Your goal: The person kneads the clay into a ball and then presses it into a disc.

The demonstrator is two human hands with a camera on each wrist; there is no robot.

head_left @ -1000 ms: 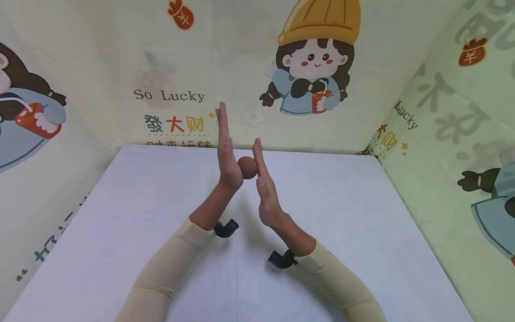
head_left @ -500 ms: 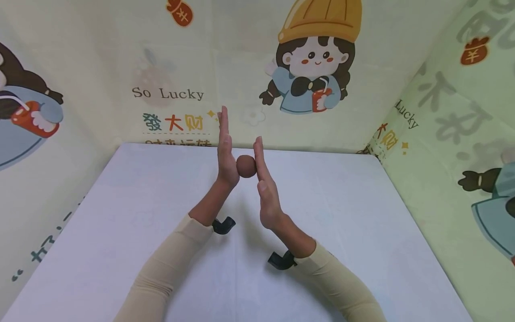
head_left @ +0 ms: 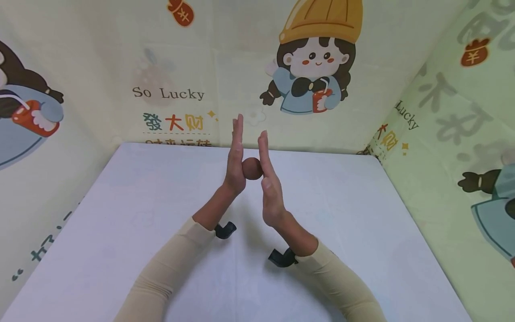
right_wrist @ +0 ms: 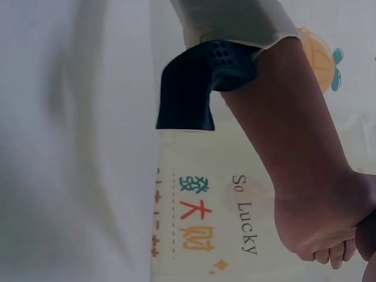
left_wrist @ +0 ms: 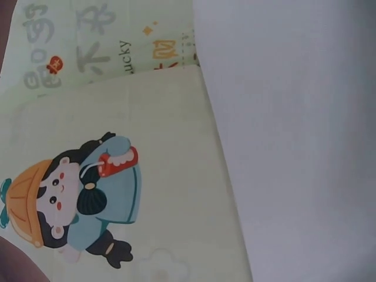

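Note:
A smooth brown ball (head_left: pixel 252 168) is held up over the table between two flat, upright palms. On its left side the left hand (head_left: pixel 235 167) presses with the base of the palm, its fingers straight and pointing up and away. Against the other side, the right hand (head_left: pixel 272 188) touches it with its straight fingers, and its palm sits lower and nearer. The right wrist view catches the left hand (right_wrist: pixel 320 223) from the side, with the ball (right_wrist: pixel 367 235) dark and cut off at the right edge. Only blurred bits of skin show at the left wrist view's edge.
Beneath the hands lies a white table (head_left: pixel 342 214). Behind it hangs a printed cloth (head_left: pixel 237 67) with cartoon figures and lettering, which continues along both sides. A black camera mount sits on each wrist, the left one (head_left: pixel 225 230) and the right one (head_left: pixel 282 258).
The left hand has shifted right and its fingertips have come lower. The right fingertips have risen slightly. The ball has moved a little to the right, still between the palms.

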